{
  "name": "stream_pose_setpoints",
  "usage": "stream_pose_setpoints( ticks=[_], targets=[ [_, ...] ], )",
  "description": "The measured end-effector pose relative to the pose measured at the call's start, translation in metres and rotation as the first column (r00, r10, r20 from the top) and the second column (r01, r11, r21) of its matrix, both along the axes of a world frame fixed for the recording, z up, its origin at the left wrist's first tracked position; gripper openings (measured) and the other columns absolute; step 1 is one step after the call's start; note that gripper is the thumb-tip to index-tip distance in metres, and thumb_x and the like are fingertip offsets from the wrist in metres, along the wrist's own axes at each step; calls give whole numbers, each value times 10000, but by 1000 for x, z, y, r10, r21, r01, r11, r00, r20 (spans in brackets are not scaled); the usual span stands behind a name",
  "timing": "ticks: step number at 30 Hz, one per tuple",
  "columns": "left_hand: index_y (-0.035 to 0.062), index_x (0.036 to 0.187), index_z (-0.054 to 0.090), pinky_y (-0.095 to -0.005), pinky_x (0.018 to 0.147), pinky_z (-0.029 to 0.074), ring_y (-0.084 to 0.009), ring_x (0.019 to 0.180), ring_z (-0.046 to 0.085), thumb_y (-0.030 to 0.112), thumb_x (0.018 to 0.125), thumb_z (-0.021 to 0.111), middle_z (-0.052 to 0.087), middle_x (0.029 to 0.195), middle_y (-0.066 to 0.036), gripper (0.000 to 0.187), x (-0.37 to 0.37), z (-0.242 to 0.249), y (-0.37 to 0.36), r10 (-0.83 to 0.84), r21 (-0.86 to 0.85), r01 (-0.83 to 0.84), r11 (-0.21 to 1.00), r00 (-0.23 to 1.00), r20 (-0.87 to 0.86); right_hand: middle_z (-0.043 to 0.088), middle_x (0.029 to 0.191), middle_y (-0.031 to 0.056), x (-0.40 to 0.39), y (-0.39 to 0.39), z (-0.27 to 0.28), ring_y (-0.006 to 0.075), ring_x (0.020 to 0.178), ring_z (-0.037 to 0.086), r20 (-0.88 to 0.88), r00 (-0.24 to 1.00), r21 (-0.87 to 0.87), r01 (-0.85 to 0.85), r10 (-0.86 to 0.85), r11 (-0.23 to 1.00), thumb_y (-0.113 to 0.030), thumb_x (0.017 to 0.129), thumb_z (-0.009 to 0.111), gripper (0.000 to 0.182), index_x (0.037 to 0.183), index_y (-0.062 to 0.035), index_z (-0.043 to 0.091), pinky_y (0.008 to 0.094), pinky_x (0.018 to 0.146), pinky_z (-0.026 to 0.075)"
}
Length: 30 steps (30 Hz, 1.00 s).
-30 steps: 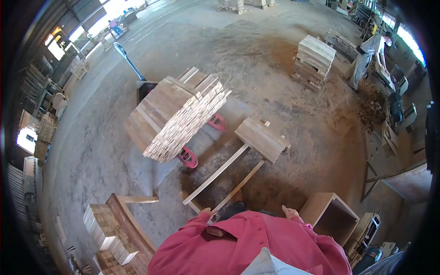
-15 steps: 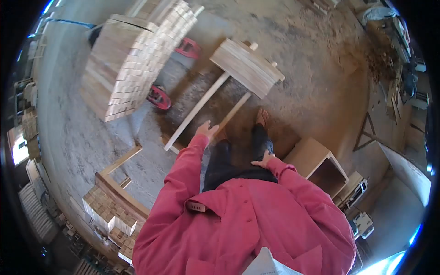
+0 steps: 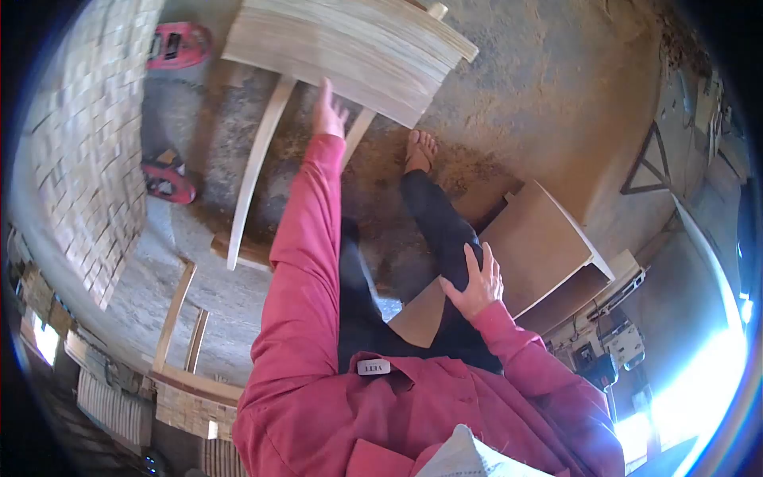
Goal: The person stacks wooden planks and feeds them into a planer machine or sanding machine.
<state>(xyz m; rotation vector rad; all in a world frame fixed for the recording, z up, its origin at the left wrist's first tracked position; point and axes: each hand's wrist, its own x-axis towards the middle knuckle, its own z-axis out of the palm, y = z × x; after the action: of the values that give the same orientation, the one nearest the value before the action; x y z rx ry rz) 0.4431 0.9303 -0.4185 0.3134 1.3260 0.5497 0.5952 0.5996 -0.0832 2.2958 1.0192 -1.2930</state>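
Observation:
My left hand [image 3: 328, 113] reaches forward, fingers stretched, right at the near edge of a wide wooden board [image 3: 350, 52]. Two pale wooden bars run from under the board towards me: a long bar [image 3: 258, 175] left of my hand and a shorter-looking bar [image 3: 358, 137] partly behind my wrist. Resting on the knee of my dark trousers [image 3: 433, 211], my right hand [image 3: 479, 286] has its fingers spread and holds nothing. One bare foot [image 3: 420, 150] stands by the board's right end.
An open-fronted wooden box [image 3: 544, 246] stands close on my right. At left rises a tall stack of wooden blocks [image 3: 91, 135], with red-and-black objects [image 3: 179, 45] beside it. A wooden frame [image 3: 175, 314] lies lower left. White equipment [image 3: 624, 343] is at right.
My left hand has moved forward from beside the bars to the board's edge. My view has shifted closer and lower. My right hand remains on my leg.

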Motion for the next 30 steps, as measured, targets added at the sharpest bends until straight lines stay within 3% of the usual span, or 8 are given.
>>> stream_pose_setpoints(
  ticks=[3, 10, 14, 17, 21, 25, 28, 30],
  targets=[
    [136, 1568, 462, -503, 1135, 426, -282, 1418, 495, 622, 961, 693, 547, 1545, -67, 811, 9, -61, 27, 206, 81, -229, 970, 953, 223, 355, 1605, 292, 14, -3, -7, 491, 1415, 437, 12, 999, 53, 30, -31, 998, -485, 850, 792, 861, 1562, -127, 465, 579, 1137, 421],
    [126, 1528, 503, -474, 1125, 466, -274, 1289, 571, 629, 901, 762, 613, 1404, -81, 844, -8, -3, -6, 258, -12, -259, 966, 965, -36, 427, 1575, 275, 15, -16, -4, 472, 1411, 459, -67, 992, 157, 117, -107, 981, -512, 840, 796, 822, 1512, -114, 539, 580, 1139, 418],
    [90, 1515, 509, -462, 1118, 477, -286, 1267, 603, 602, 923, 757, 628, 1399, -92, 821, -36, 146, -66, 214, -188, -221, 957, 975, -61, 513, 1516, 287, 1, -39, -2, 421, 1411, 494, -154, 920, 285, 390, -359, 876, -607, 878, 750, 892, 1510, -18, 525, 518, 1160, 412],
    [80, 1532, 482, -469, 1136, 465, -290, 1322, 572, 613, 960, 702, 592, 1451, -99, 812, -53, 272, -101, 159, -207, -155, 966, 987, 3, 564, 1458, 301, -7, -67, -19, 427, 1374, 536, -296, 574, 446, 790, -764, 421, -623, 932, 695, 878, 1488, 35, 529, 461, 1162, 415],
    [66, 1568, 426, -489, 1162, 442, -296, 1388, 535, 569, 1009, 654, 550, 1518, -119, 786, -72, 402, -136, -35, -120, 53, 991, 989, 146, 470, 1583, 266, 15, -18, 98, 363, 1474, 472, -605, 651, 449, 755, -460, 478, -544, 922, 736, 941, 1560, 72, 418, 425, 1235, 346],
    [41, 1565, 419, -486, 1156, 453, -302, 1384, 539, 526, 980, 709, 549, 1508, -140, 813, -67, 473, -156, -309, 105, 291, 951, 875, 373, 469, 1520, 331, -16, 32, 227, 446, 1455, 451, -557, 825, 554, 454, -95, 698, -747, 651, 843, 1378, 1605, 86, 301, 469, 1212, 374],
    [48, 1609, 334, -488, 1191, 414, -327, 1416, 490, 616, 919, 742, 490, 1555, -140, 982, -51, 521, -170, -632, 342, 532, 775, 667, 396, 519, 1438, 322, -56, 11, 289, 456, 1388, 504, -299, 934, 716, 355, -195, 601, -730, 654, 854, 1381, 1612, 86, 284, 486, 1161, 424],
    [35, 1563, 401, -459, 1132, 451, -286, 1352, 526, 546, 879, 808, 526, 1495, -129, 946, -39, 577, -186, -743, 481, 572, 665, 574, 344, 564, 1348, 334, -78, -24, 301, 478, 1289, 567, -311, 859, 841, 448, -407, 302, -713, 622, 869, 1335, 1594, 36, 342, 520, 1107, 458]
  ],
)
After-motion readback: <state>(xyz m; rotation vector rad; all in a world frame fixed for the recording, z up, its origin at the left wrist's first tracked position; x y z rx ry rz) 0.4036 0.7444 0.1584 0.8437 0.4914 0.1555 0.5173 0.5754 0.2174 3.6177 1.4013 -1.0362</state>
